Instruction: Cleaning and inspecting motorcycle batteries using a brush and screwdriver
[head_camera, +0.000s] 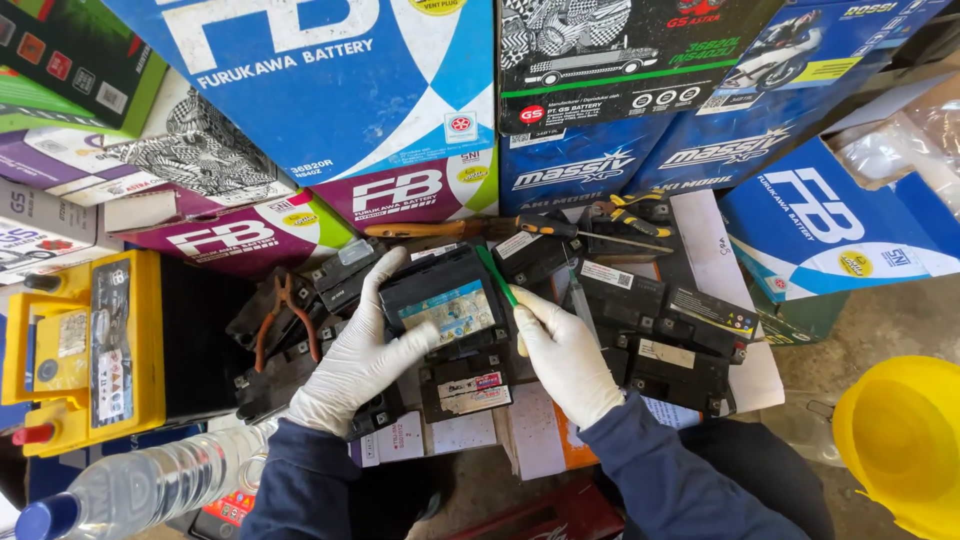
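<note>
Both my hands wear white gloves over dark blue sleeves. My left hand (362, 350) grips the left side of a small black battery (452, 300) with a pale label on top, tilted up from a heap of similar black batteries (660, 335). My right hand (565, 352) holds a green-handled tool (497, 277) against the battery's right edge. The tool's tip is hidden by the battery and my fingers.
Stacked blue, purple and black battery cartons (330, 90) wall the back. A yellow-cased battery (85, 345) sits left, orange-handled pliers (285, 320) beside it, a screwdriver (600, 232) behind. A clear plastic bottle (150, 485) lies bottom left, a yellow helmet (900, 440) bottom right.
</note>
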